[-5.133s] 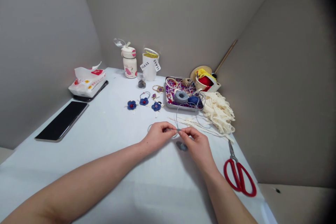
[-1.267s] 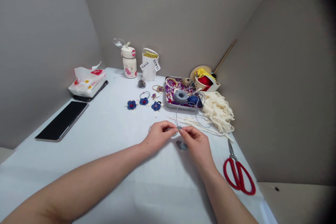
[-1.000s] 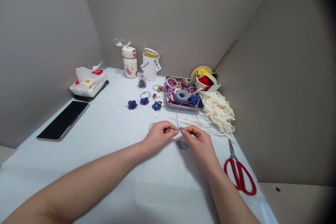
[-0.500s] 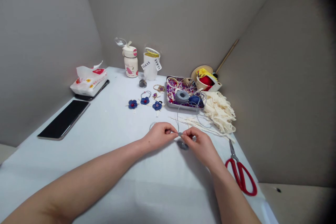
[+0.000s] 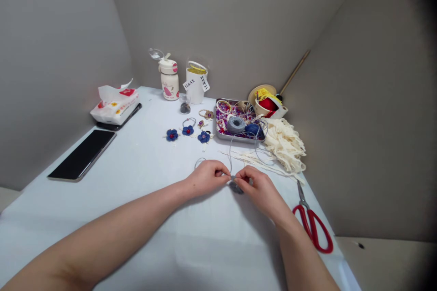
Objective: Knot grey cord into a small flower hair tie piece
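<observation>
Above the middle of the table, my left hand [image 5: 210, 175] pinches grey cord between thumb and forefinger. My right hand [image 5: 256, 184] pinches the same cord just to the right, the fingertips of both hands only a little apart. Below the fingers hangs a small dark grey piece [image 5: 236, 187], partly hidden by my right hand; its exact form is hard to make out. A strand of grey cord [image 5: 231, 152] runs up from the fingers toward a grey cord spool [image 5: 236, 124] in a metal tray [image 5: 239, 138].
Blue fabric flowers [image 5: 172, 135] lie left of the tray. Cream lace [image 5: 285, 143] and red-handled scissors [image 5: 312, 225] are on the right. A phone [image 5: 83, 154] and tissue pack [image 5: 115, 107] lie left. A bottle [image 5: 170, 85] and white canister [image 5: 195, 88] stand at the back.
Both hands keep their pinch on the cord and have barely moved. The dark grey piece now sits slightly higher and closer under the fingertips.
</observation>
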`<state>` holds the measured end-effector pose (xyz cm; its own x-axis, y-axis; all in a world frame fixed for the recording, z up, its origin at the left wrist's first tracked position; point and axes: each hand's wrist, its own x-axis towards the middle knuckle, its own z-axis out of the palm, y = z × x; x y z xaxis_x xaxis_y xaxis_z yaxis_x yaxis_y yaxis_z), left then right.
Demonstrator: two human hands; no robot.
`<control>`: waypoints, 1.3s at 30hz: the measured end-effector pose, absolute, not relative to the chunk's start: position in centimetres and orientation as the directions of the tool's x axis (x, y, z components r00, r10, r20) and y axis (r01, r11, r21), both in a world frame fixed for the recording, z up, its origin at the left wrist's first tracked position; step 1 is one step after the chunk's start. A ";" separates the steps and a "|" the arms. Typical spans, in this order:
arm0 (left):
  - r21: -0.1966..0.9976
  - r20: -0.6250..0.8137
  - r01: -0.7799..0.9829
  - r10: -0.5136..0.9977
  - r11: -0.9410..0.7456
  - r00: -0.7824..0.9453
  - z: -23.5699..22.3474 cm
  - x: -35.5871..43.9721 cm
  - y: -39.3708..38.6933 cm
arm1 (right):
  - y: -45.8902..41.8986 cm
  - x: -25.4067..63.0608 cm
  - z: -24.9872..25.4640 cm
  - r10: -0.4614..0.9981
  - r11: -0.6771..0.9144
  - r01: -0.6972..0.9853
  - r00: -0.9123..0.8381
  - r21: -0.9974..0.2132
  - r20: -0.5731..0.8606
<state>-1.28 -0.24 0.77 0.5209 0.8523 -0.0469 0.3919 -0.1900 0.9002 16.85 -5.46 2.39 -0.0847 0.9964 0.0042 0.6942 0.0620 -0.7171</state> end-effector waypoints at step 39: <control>0.986 -0.058 0.166 0.916 -0.009 0.396 1.4 -0.8 -0.6 | -5.4 16.0 2.3 0.984 -0.082 0.333 0.177 -0.939 -0.023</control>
<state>-0.84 -0.64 1.38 0.3962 0.9163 -0.0583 0.1661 -0.0091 0.9861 15.96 -5.38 2.31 0.1767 0.9840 -0.0228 0.3332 -0.0816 -0.9393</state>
